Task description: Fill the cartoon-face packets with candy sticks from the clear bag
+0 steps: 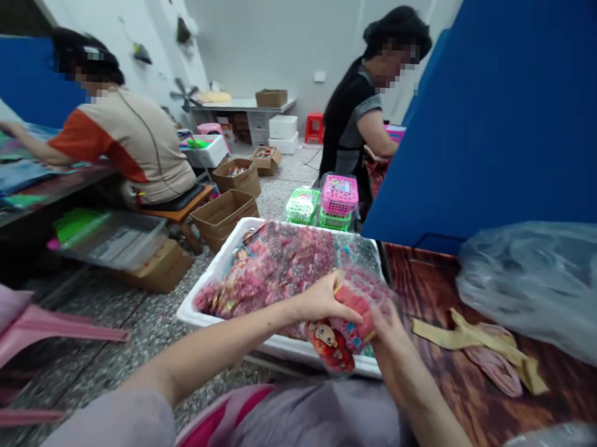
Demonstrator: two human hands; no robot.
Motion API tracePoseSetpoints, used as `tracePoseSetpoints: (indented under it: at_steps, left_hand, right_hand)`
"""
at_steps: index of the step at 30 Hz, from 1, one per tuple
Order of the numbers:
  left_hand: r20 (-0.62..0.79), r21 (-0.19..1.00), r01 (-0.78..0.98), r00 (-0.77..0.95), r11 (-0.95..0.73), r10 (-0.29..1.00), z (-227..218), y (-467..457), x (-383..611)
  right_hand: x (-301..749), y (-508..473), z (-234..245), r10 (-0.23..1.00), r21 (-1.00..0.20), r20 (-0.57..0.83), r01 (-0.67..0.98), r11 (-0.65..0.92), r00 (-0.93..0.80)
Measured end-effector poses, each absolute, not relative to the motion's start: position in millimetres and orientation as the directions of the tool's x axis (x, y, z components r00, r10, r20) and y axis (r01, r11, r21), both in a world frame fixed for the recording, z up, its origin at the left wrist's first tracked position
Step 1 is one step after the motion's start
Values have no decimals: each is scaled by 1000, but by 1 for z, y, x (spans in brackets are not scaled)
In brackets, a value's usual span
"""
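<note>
My left hand (pixel 327 300) is closed around a clear plastic packet (pixel 329 342), thumb across its front. The packet has pink and red parts and a cartoon figure with red hair. At its right side, my right hand (pixel 388 328) meets the packet, its fingers smeared by motion. Both hands are over the near right part of a white foam box (pixel 208 320). Many similar pink, glittery packets (pixel 286 263) are heaped in this box, with some teal ones at its far right.
To the right, a wood-patterned table (pixel 420 390) bears yellow and pink strips (pixel 496 354) and clear plastic bags (pixel 540 283). A blue panel (pixel 509 114) rises behind it. Pink and green baskets (pixel 339 193) stand beyond the box. Two co-workers sit or stand nearby; cardboard boxes (pixel 226 213) are on the floor.
</note>
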State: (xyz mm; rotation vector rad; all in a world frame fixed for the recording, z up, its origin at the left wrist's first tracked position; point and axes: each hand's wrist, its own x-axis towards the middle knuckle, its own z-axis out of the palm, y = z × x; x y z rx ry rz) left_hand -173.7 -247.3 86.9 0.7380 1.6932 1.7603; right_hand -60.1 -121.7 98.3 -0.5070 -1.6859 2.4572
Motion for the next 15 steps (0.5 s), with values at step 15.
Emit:
tracePoseSetpoints:
  at_steps: [15]
  left_hand:
    - [-171, 930, 143, -648, 340, 742, 124, -465, -366]
  right_hand:
    - [-247, -314, 71, -156, -798, -256, 300, -522, -954]
